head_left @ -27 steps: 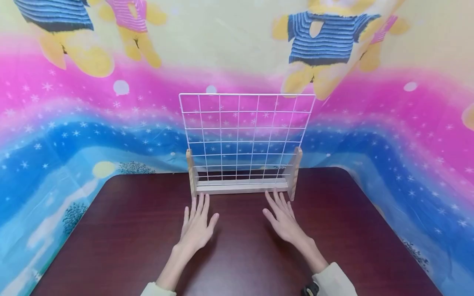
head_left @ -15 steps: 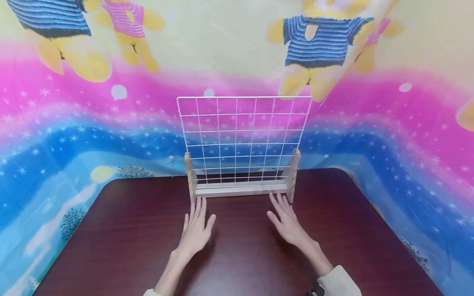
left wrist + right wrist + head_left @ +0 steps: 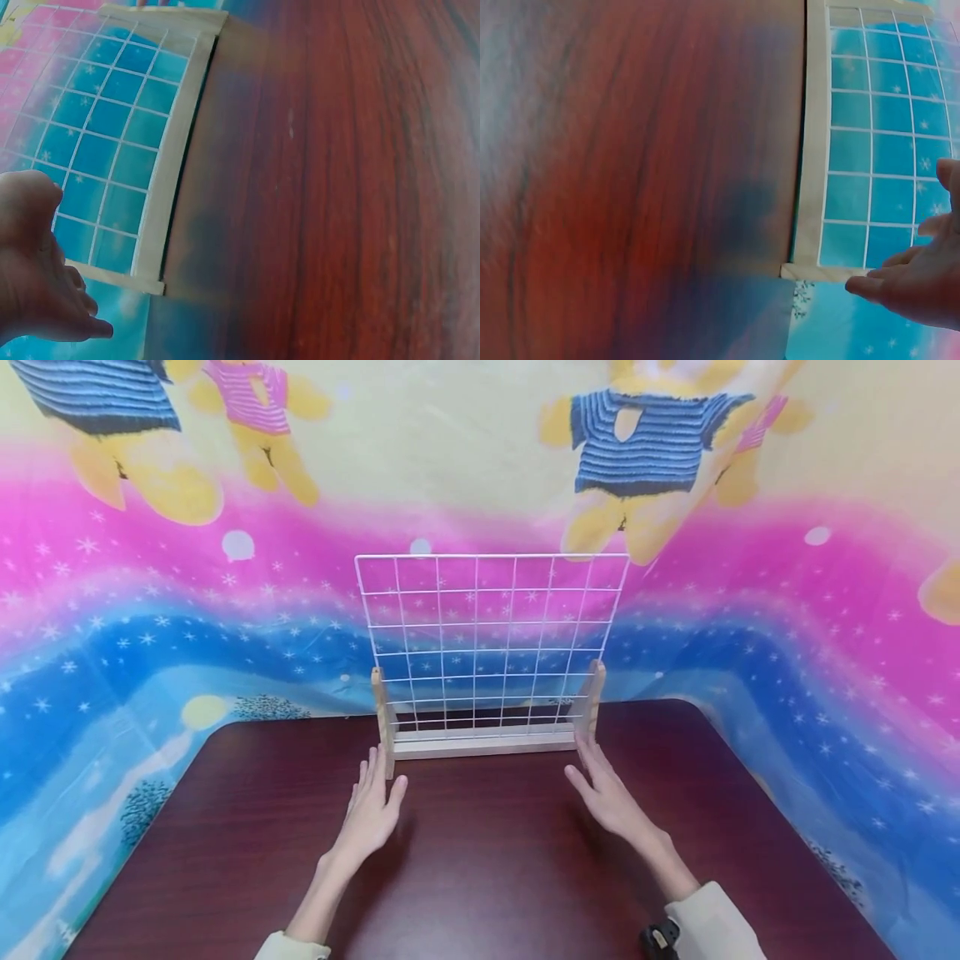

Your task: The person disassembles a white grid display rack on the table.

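A white wire grid panel [image 3: 495, 622] stands upright in a pale wooden base [image 3: 480, 745] with a wooden post at each end. Beside the left post [image 3: 382, 718] is my left hand [image 3: 371, 810], its fingers straight and thumb spread. My right hand [image 3: 615, 797] reaches to the right post [image 3: 594, 697] with fingers extended; whether the fingertips touch the wood I cannot tell. In the left wrist view the left hand [image 3: 41, 270] appears beside the grid's near end. The right wrist view has the right hand [image 3: 919, 270] close to the base's corner. Neither hand holds anything.
The dark red-brown wooden table [image 3: 480, 860] has rounded far corners. Behind and around it hangs a printed cloth [image 3: 262, 585] with bears and snowflakes. A black watch-like band [image 3: 660, 937] is at the right wrist, by the pale sleeve [image 3: 716, 927].
Both hands have moved apart, the left one leftward and the right one rightward, from in front of the base to its two end posts. The grid rack stays in place.
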The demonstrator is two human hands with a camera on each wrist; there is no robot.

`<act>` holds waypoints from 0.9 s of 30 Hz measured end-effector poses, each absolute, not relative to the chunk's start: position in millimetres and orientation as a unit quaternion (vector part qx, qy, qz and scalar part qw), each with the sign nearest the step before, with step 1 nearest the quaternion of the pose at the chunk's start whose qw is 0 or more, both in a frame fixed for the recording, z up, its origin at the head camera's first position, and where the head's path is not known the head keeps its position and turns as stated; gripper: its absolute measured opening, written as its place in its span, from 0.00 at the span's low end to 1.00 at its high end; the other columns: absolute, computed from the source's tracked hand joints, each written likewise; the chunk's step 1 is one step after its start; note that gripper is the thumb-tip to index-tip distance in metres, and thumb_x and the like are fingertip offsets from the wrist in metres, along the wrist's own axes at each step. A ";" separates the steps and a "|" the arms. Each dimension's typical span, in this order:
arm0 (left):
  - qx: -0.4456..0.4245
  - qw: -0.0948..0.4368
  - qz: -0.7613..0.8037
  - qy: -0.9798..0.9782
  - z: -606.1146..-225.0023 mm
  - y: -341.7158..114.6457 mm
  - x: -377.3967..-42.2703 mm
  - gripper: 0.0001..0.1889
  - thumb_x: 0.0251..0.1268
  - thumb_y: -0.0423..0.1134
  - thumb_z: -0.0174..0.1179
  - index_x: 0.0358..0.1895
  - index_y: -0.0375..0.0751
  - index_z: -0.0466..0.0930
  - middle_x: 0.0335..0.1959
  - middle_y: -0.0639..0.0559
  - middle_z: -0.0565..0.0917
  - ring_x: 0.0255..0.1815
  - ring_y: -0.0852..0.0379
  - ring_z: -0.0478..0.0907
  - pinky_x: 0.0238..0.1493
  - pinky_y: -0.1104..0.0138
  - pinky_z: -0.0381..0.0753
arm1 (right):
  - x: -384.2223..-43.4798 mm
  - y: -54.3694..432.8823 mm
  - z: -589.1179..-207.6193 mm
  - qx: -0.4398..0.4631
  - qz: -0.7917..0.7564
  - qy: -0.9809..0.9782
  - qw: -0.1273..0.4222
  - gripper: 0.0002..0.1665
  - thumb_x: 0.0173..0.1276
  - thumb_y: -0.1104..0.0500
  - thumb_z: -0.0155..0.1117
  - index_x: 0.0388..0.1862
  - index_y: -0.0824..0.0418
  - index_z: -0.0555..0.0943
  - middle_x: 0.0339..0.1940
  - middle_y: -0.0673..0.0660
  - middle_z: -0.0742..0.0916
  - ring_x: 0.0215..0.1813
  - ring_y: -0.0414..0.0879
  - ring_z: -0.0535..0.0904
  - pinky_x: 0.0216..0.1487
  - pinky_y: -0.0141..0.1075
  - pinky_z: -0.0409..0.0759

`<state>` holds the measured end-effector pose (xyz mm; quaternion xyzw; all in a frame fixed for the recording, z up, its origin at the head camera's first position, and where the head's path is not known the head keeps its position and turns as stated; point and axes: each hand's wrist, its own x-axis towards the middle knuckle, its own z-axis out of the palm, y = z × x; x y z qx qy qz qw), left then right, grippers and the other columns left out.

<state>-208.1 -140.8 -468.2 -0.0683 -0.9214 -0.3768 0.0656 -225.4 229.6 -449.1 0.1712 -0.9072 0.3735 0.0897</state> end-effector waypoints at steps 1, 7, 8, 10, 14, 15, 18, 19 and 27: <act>-0.065 0.065 -0.377 -0.922 -468.5 -142.5 -209.5 0.37 0.78 0.54 0.36 0.77 0.35 0.35 0.77 0.38 0.39 0.76 0.37 0.34 0.68 0.39 0.42 | -226.6 231.2 -447.9 0.166 0.376 -0.907 0.095 0.38 0.77 0.54 0.49 0.78 0.64 0.48 0.76 0.70 0.52 0.75 0.66 0.44 0.66 0.65 0.49; -0.074 0.069 -0.392 -0.914 -471.9 -146.7 -215.4 0.35 0.79 0.48 0.40 0.76 0.33 0.37 0.77 0.36 0.41 0.75 0.35 0.38 0.68 0.39 0.43 | -232.4 240.6 -442.3 0.138 0.384 -0.904 0.130 0.37 0.77 0.55 0.50 0.75 0.72 0.51 0.73 0.74 0.58 0.73 0.67 0.51 0.66 0.63 0.53; -0.077 0.071 -0.395 -0.913 -473.2 -147.0 -216.0 0.35 0.79 0.47 0.41 0.76 0.33 0.37 0.77 0.35 0.41 0.75 0.34 0.38 0.68 0.39 0.44 | -233.1 242.2 -441.8 0.135 0.389 -0.902 0.134 0.37 0.77 0.56 0.50 0.74 0.73 0.51 0.71 0.76 0.59 0.72 0.68 0.54 0.65 0.63 0.55; -0.084 0.071 -0.401 -0.909 -476.0 -147.8 -216.7 0.34 0.78 0.45 0.42 0.76 0.31 0.38 0.76 0.33 0.43 0.75 0.33 0.40 0.68 0.40 0.45 | -234.2 245.2 -441.4 0.130 0.406 -0.895 0.135 0.36 0.76 0.58 0.51 0.73 0.74 0.51 0.68 0.77 0.61 0.69 0.69 0.57 0.63 0.62 0.60; -0.081 0.074 -0.421 -0.900 -480.2 -150.0 -218.3 0.34 0.79 0.45 0.42 0.76 0.32 0.39 0.76 0.32 0.46 0.74 0.34 0.44 0.69 0.43 0.47 | -236.9 252.0 -440.8 0.118 0.444 -0.880 0.120 0.35 0.77 0.59 0.50 0.73 0.75 0.51 0.65 0.79 0.61 0.65 0.72 0.61 0.61 0.62 0.64; -0.079 0.077 -0.429 -0.896 -480.3 -150.7 -219.2 0.34 0.79 0.45 0.42 0.76 0.33 0.40 0.75 0.32 0.47 0.74 0.35 0.45 0.69 0.44 0.48 | -238.3 253.8 -440.4 0.117 0.450 -0.877 0.118 0.35 0.77 0.59 0.49 0.73 0.75 0.51 0.65 0.80 0.61 0.65 0.73 0.61 0.61 0.62 0.64; -0.078 0.087 -0.450 -0.885 -479.0 -153.0 -223.9 0.33 0.78 0.44 0.43 0.77 0.35 0.40 0.75 0.33 0.50 0.74 0.38 0.49 0.69 0.45 0.51 | -243.6 258.9 -438.1 0.113 0.460 -0.873 0.119 0.34 0.77 0.59 0.49 0.73 0.74 0.51 0.65 0.80 0.61 0.65 0.74 0.61 0.62 0.62 0.62; -0.079 0.090 -0.456 -0.882 -478.3 -153.7 -225.7 0.33 0.78 0.43 0.43 0.77 0.35 0.40 0.75 0.33 0.50 0.74 0.39 0.50 0.69 0.46 0.52 | -245.9 260.3 -437.5 0.112 0.461 -0.872 0.121 0.34 0.77 0.59 0.49 0.73 0.74 0.51 0.64 0.80 0.62 0.65 0.74 0.62 0.62 0.62 0.62; -0.091 0.125 -0.479 -0.864 -476.5 -161.8 -239.0 0.29 0.78 0.36 0.44 0.74 0.30 0.45 0.72 0.28 0.55 0.71 0.35 0.57 0.67 0.46 0.57 | -262.7 262.7 -433.3 0.086 0.493 -0.858 0.117 0.33 0.78 0.58 0.47 0.73 0.73 0.52 0.64 0.78 0.67 0.63 0.71 0.68 0.60 0.60 0.66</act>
